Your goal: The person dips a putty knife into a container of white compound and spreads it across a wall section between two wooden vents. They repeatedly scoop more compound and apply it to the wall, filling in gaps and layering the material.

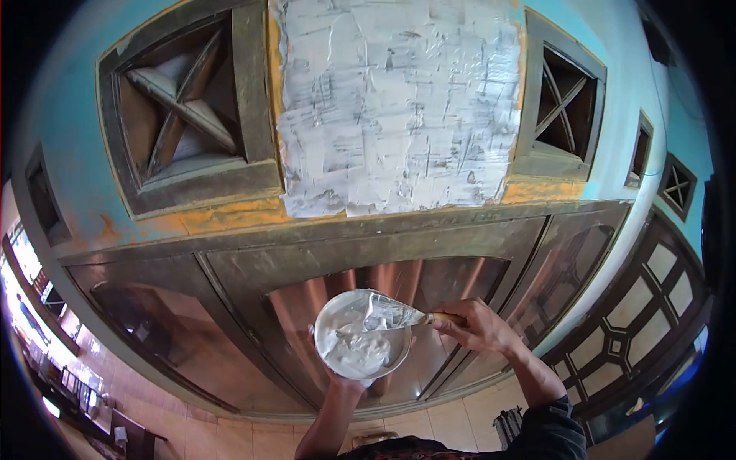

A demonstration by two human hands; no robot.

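Note:
My left hand (pixel 346 381) supports a round bowl (pixel 399 364) from below, its fingers mostly hidden under it. White putty (pixel 354 346) lies in thick, uneven lumps inside the bowl. In my right hand (pixel 477 328) is a putty knife (pixel 410 316), gripped by its handle. The knife's blade is smeared with white and reaches over the putty, toward the middle of the bowl. Above the bowl, a wall panel (pixel 399 107) is coated in rough white putty with grey streaks.
Dark wooden vents with crossed slats, a left vent (pixel 178 109) and a right vent (pixel 563 103), flank the panel. Below it stand wood-framed glass doors (pixel 230 284) with a curtain (pixel 307 303) behind. Furniture (pixel 84 399) stands at the lower left on the tiled floor (pixel 230 437).

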